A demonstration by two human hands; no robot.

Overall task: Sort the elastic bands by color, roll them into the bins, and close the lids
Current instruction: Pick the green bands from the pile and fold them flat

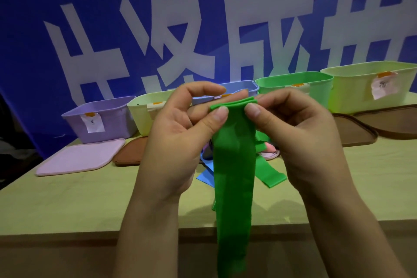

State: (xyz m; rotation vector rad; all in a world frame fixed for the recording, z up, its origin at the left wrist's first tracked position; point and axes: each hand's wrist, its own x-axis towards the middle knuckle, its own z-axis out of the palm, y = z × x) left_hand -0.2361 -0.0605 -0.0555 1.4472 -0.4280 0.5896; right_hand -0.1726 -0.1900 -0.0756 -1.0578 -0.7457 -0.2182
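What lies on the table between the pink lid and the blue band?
In the head view, a brown lid lies flat between the pink lid and the blue band; the left hand covers its right end.

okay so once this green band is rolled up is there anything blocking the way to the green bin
Nothing visible does. Both hands, left hand and right hand, pinch the green band by its top, held above the table. The green bin stands lidless just behind them, opening clear.

Lids (80, 157) before bins (102, 117) on table (67, 198)
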